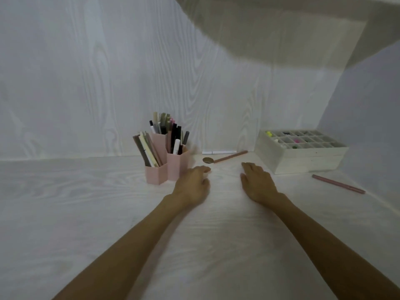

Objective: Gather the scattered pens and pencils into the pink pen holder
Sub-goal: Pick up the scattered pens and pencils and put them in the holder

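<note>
The pink pen holder (173, 167), made of three hexagonal cups, stands at the back of the white desk with several pens and pencils in it. My left hand (192, 185) rests palm down just right of the holder, empty. My right hand (257, 182) lies flat on the desk further right, fingers apart, also empty. Beyond my hands a brown pencil (231, 156) lies by the wall, and a white pen (218, 152) lies behind it. A pink pen (338, 184) lies on the desk at the far right.
A white compartment box (303, 156) with small coloured items stands at the back right. A small round brown object (208, 160) sits at the brown pencil's left end. The desk (86, 202) meets wood-grain walls behind and to the right; a shelf hangs overhead.
</note>
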{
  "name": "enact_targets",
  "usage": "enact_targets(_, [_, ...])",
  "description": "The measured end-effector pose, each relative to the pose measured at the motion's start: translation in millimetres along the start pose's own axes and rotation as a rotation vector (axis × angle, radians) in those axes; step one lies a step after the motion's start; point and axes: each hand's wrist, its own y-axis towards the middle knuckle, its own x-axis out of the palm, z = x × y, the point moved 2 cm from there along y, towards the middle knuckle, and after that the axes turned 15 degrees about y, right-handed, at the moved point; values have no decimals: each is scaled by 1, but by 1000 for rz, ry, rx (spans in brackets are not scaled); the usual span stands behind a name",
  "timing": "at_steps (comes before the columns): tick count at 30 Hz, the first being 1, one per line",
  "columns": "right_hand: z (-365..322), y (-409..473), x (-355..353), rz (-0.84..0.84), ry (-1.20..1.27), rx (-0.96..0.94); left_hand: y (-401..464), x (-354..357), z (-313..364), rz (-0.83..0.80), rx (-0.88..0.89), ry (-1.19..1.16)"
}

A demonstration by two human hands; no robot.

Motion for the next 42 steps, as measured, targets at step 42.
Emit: enact_targets(42, [-54, -58, 17, -80, 678, -196, -85, -70, -49, 333, -254, -687])
